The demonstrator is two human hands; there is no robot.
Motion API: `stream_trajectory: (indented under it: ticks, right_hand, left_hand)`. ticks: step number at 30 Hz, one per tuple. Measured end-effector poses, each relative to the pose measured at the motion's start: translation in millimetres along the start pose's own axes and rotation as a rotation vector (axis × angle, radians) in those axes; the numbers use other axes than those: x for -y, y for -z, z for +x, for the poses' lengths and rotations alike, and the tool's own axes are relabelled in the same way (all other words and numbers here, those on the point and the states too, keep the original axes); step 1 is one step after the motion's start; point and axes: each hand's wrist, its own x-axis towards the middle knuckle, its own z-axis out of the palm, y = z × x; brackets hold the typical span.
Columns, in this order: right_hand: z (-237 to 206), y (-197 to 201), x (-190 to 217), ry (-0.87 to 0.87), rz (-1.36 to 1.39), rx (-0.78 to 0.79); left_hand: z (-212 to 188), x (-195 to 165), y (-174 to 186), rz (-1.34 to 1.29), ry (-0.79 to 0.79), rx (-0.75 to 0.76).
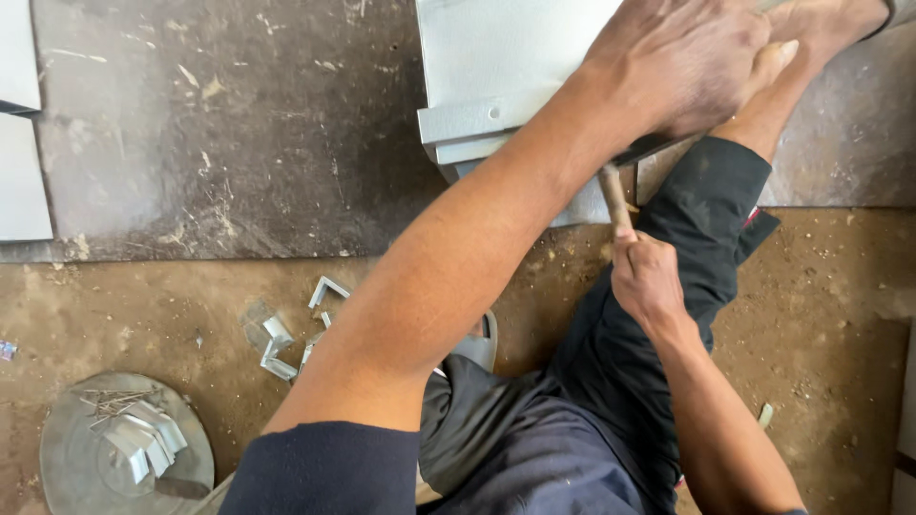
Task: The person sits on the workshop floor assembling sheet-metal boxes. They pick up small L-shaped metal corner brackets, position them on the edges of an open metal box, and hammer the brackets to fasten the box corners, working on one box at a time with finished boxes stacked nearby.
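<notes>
The left hand (682, 62) lies palm down, fingers spread flat, pressing on a folded sheet (496, 76) of pale grey metal near the top edge of the view. It grips nothing; it only bears down on the sheet's folded lower edge. A bare foot (811, 33) rests just beside that hand, toward the top right corner, also on the sheet as far as can be seen.

The right hand (647, 281) is closed tight around a wooden handle (614, 195), which rises from the fist and runs up under the left wrist. The handle's head is hidden beneath the left hand, so it is probably a hammer, though that cannot be told for sure. The fist sits just below the sheet's lower edge, with the leg in a dark trouser beside it.

The sheet lies on a dark board (229, 124) set on the dirt floor (840, 324). Left of the forearm, on the floor, lie a few small bent metal clips (286, 343). In the lower left corner stands a round metal lid (67, 458) holding more clips and a scatter of thin nails (114, 401). Two more pale sheets (19, 172) show at the left edge.
</notes>
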Motion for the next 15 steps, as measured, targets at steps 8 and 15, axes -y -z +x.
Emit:
stream_trajectory:
  ticks: [8,15]
  right_hand:
    - [-0.9,1.2,-1.2,-0.067,0.014,0.104]
    - [4.3,4.7,5.6,0.055,-0.017,0.010]
  left_hand:
    - [6.0,0.6,-1.8,0.007,0.017,0.054]
    - [-8.4,3.9,-1.7,0.008,0.053,0.036]
